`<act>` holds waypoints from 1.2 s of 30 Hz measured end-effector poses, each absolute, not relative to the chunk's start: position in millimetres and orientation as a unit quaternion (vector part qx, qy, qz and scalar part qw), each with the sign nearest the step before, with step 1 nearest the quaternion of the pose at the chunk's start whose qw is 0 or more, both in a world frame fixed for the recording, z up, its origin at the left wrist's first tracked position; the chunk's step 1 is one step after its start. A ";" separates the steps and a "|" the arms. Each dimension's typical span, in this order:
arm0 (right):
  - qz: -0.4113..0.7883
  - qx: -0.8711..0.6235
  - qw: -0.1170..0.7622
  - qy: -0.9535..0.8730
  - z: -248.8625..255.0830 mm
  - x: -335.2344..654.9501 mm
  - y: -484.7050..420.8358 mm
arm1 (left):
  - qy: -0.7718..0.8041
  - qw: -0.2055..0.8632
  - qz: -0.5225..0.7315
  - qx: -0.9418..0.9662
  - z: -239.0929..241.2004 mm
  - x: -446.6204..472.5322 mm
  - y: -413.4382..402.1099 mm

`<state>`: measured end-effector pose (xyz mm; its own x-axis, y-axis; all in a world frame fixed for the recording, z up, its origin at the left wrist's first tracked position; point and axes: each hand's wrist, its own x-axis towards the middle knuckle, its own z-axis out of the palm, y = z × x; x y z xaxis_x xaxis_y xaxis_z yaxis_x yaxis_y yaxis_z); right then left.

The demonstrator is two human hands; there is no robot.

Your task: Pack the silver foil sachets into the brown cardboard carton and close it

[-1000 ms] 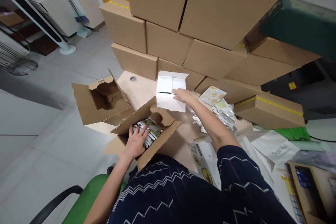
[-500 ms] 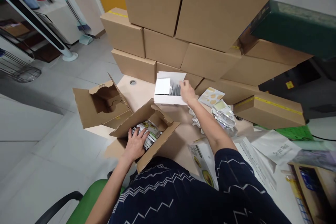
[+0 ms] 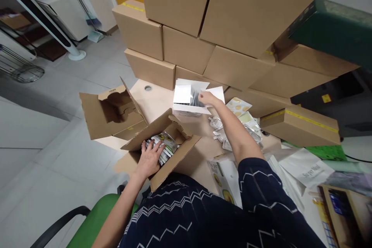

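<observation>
Nearest to us, our left hand lies flat with fingers spread on a stack of packets inside an open brown carton. The hand presses on them rather than closing around any; the packets are white with green and yellow print and stand on edge in a tight row. The carton's flaps stand up around the hand, one with a curved cut-out just beyond the fingertips.

To the left of that hand sits a second open carton, brown, with the same notched flaps.

Further out, our right arm stretches forward and the right hand reaches into a small white box. The fingers are bent at the box's opening, touching a dark grey lining or content inside; we cannot tell whether they have pinched anything. The box is plain white, its lid flaps folded open on the left and right of the hand, and it rests on the pale tabletop.

Just right of the right forearm lies a loose heap of silvery sachets, some showing yellow dots. Beyond both hands rises a wall of sealed cardboard boxes.
</observation>
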<state>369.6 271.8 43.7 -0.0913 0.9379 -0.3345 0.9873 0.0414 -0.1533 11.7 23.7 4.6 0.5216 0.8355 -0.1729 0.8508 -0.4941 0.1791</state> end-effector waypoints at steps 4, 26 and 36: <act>-0.208 0.640 0.001 0.739 62.1 324.8 295.9 | 0.487 0.127 -0.028 0.864 5.5 11.8 23.5; -0.247 0.558 -0.071 0.789 67.1 253.5 275.0 | 0.489 0.125 -0.016 0.863 -0.2 9.5 22.2; -0.128 0.830 0.049 0.541 42.9 352.1 265.8 | 0.489 0.126 -0.022 0.863 2.7 12.0 23.4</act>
<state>352.1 265.8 42.9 0.3813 0.8856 -0.2651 0.9105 -0.4094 -0.0580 12.0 23.4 2.7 0.5204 0.8385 -0.1616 0.8496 -0.4895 0.1964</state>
